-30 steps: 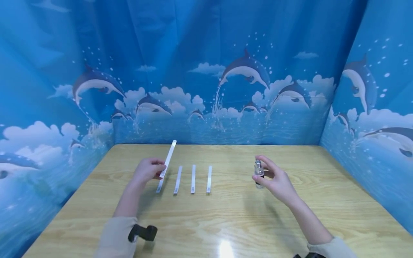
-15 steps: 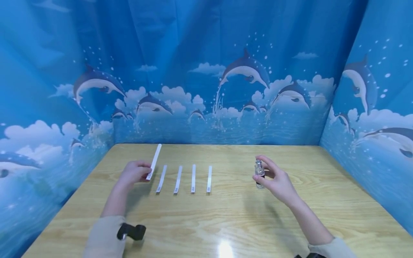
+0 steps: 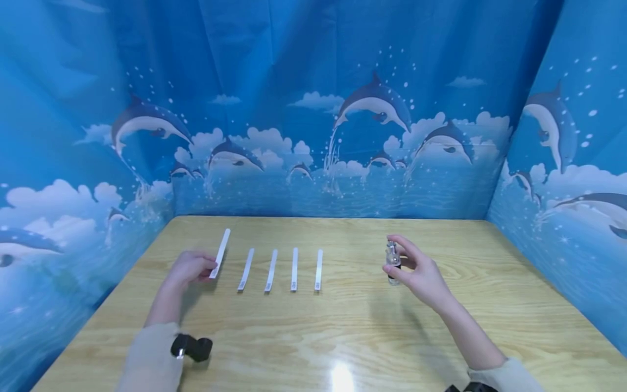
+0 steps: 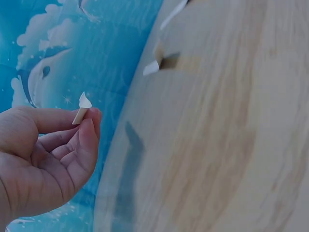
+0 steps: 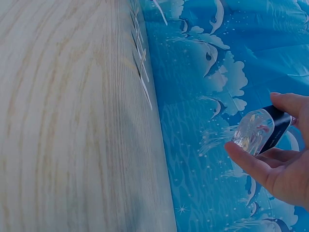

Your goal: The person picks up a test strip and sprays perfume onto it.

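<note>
Between thumb and fingertips, my left hand [image 3: 190,266] pinches the lower end of a white paper scent strip [image 3: 222,250] at the left of the table. The strip slants up and away, its printed mark near the pinched end; the left wrist view shows this strip [image 4: 85,100] nearly end-on. To its right, several matching strips lie in a row, the closest strip [image 3: 246,270] a short way off. My right hand [image 3: 425,279] holds a small clear glass perfume bottle [image 3: 393,257] upright. A black band [image 5: 277,126] wraps the bottle.
The wooden table [image 3: 343,326] reaches back to a blue curtain [image 3: 313,136] printed with dolphins, which also closes off both sides. A black wrist camera [image 3: 192,347] sits on the left sleeve. Bare wood lies between the strips and the right hand.
My left hand has carried its strip left and then lowered it, away from the row of strips on the table. The right hand and bottle have stayed in place.
</note>
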A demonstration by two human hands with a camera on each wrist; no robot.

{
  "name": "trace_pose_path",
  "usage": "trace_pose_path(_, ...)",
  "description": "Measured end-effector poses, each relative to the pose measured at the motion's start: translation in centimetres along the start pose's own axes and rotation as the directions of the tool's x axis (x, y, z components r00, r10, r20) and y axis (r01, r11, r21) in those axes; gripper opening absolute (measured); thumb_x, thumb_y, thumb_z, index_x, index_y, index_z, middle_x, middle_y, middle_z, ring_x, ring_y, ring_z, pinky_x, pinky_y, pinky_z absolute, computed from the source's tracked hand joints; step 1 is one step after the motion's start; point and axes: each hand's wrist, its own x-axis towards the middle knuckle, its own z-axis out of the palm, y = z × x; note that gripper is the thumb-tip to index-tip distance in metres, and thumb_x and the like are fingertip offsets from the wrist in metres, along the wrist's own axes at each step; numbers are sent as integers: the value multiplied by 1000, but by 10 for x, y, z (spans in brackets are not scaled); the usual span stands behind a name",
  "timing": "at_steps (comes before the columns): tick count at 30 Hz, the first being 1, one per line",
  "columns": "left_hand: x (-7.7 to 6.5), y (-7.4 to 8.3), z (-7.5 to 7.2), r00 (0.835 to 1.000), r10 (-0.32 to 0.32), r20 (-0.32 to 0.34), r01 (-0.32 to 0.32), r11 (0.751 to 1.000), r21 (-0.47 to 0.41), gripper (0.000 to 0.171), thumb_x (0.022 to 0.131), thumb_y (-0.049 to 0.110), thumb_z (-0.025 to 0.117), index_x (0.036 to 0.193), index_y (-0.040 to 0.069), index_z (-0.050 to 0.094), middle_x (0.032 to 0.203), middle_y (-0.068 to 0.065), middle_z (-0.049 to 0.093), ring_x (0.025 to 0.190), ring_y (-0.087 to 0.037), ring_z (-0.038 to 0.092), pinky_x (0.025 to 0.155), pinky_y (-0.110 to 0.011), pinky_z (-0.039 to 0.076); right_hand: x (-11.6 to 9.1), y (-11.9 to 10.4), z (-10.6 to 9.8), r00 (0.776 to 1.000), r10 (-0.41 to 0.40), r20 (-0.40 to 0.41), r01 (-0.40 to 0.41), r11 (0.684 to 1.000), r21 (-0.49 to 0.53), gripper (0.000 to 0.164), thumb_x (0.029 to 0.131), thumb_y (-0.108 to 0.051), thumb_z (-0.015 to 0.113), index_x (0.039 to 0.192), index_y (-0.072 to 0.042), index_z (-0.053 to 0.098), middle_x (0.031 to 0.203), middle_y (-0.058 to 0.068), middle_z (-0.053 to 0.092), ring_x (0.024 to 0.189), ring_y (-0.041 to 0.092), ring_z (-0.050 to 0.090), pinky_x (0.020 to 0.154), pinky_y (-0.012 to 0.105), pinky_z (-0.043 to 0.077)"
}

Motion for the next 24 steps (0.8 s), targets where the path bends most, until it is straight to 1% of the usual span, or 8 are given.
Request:
trace_pose_path(4,2,-5,-4,1000,-21,3,21,1000,6,38,84,-8,52,115,-27,42,66,-2,58,59,-8,57,56,-22,53,1,0,0,1000,-6,-3,6,1000,0,58,85,-12,67,137,-13,42,111,22,58,100,37,58,70,30,55)
trace_pose_path(8,4,-11,-6,999,-51,1,51,999,-10,37,82,-11,52,113,-29,42,63,-1,57,56,-8,56,55,-22,54,1,2,0,1000,-6,-4,6,1000,-2,58,85,-11,67,137,-12,42,110,23,58,100,37,58,71,30,55)
trace_pose_path(13,5,-17,-8,995,-100,-5,100,994,-45,29,82,-12,50,107,-26,45,61,-2,55,55,-8,56,54,-22,54,1,4,1,1000,2,-3,-2,1000,1,59,85,-12,68,137,-14,42,111,23,58,100,36,59,72,30,55)
trace_pose_path(18,5,-20,-9,995,-104,-5,104,994,-44,26,80,-13,49,103,-26,46,61,-2,54,54,-8,56,54,-21,54,1,6,2,1000,-10,-8,10,1000,5,58,84,-10,67,137,-12,42,110,22,58,100,36,59,72,29,54)
trace_pose_path(24,3,-23,-11,993,-121,4,121,991,-49,26,79,-14,49,102,-26,45,61,-3,54,54,-8,56,54,-21,54,1,7,3,1000,-23,-13,23,1000,16,57,84,-8,67,136,-11,43,108,22,59,98,36,59,71,27,54)
